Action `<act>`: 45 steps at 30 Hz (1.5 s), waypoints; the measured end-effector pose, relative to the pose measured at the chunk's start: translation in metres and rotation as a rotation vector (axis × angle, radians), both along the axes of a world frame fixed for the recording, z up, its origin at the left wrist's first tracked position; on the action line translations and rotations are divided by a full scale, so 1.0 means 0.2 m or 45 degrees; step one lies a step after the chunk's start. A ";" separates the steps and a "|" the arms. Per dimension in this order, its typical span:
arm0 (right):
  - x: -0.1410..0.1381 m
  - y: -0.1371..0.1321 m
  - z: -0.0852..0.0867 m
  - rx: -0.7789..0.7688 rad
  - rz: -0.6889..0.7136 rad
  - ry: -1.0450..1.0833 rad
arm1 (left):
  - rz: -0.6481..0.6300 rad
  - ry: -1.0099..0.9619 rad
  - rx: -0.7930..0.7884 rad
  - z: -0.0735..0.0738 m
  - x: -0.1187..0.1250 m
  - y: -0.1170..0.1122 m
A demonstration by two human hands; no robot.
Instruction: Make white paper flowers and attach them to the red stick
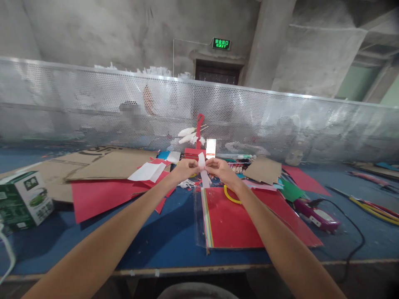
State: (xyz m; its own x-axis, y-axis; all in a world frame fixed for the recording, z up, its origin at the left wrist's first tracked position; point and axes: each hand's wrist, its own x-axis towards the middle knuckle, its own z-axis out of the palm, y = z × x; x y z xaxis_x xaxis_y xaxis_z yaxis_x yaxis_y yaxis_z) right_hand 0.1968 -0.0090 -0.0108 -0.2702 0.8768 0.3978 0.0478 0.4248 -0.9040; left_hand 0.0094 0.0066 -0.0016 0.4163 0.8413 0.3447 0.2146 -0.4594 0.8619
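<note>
My left hand (186,168) and my right hand (218,167) meet above the far middle of the blue table (162,236). Both are closed, pinching a narrow white paper strip (204,174) between them; its ends stick up above the fingers and hang down below. Under the hands lies a stack of coloured paper with a red sheet on top (233,220), inside a clear sleeve. A yellow curved strip (230,196) rests on that red sheet by my right wrist.
Red sheets (99,195), cardboard (106,164) and folded white paper (148,171) lie left. A green-and-white box (25,199) stands far left. A purple glue gun (314,214) with black cord lies right. A red stand with white feathers (197,139) stands before the perforated metal screen (280,120).
</note>
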 end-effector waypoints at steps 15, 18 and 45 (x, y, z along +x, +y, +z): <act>0.00 0.00 0.00 -0.061 0.000 0.007 | -0.005 0.019 0.011 0.00 0.00 0.00; 0.00 0.00 -0.01 -0.047 0.025 -0.032 | 0.014 0.058 0.056 -0.01 0.00 0.00; 0.01 0.04 -0.04 0.072 -0.022 -0.130 | 0.136 0.130 0.300 0.00 -0.04 0.00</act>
State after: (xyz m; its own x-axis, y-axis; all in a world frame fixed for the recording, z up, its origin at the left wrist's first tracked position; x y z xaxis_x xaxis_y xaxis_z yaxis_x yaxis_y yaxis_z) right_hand 0.1986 -0.0009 -0.0180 -0.2971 0.8586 0.4177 0.1463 0.4732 -0.8687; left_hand 0.0019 0.0067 -0.0006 0.3722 0.7838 0.4970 0.3530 -0.6148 0.7052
